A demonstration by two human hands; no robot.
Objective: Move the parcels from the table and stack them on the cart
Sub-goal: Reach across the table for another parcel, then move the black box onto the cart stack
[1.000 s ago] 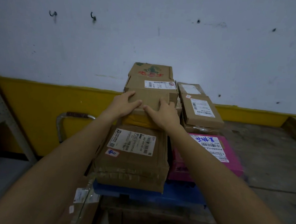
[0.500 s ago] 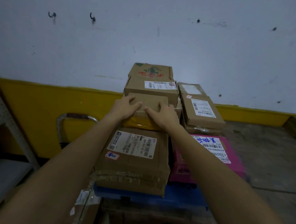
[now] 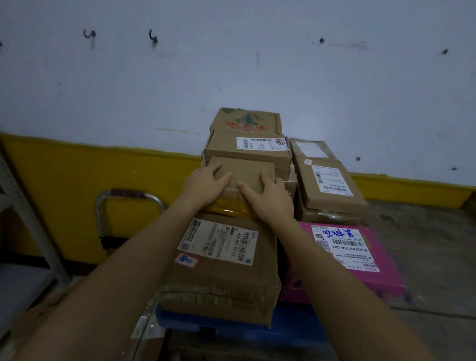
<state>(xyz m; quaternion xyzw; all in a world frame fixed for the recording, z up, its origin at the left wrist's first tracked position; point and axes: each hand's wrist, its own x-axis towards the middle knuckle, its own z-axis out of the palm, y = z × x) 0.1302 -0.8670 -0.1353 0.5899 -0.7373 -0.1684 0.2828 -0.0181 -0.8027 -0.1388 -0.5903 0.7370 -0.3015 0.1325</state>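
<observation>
A small plain brown parcel (image 3: 244,171) lies on a yellow-taped parcel (image 3: 230,208) in the middle of the stack on the blue cart (image 3: 291,329). My left hand (image 3: 204,185) grips its left side and my right hand (image 3: 268,195) its right side. In front lies a large brown box (image 3: 223,286) with a white label. Behind stand a labelled brown box (image 3: 248,151) and a printed carton (image 3: 246,121). To the right sit a pink box (image 3: 365,276) and flat brown parcels (image 3: 329,186).
The cart's metal push handle (image 3: 130,198) rises at the left, before a white and yellow wall (image 3: 76,183). A grey metal shelf (image 3: 1,209) stands at far left. Loose cardboard and plastic wrap (image 3: 144,340) lie below. Concrete floor (image 3: 437,250) stretches right.
Both hands have shifted slightly forward on the small parcel, pressing it back against the labelled box. The view has moved a little closer.
</observation>
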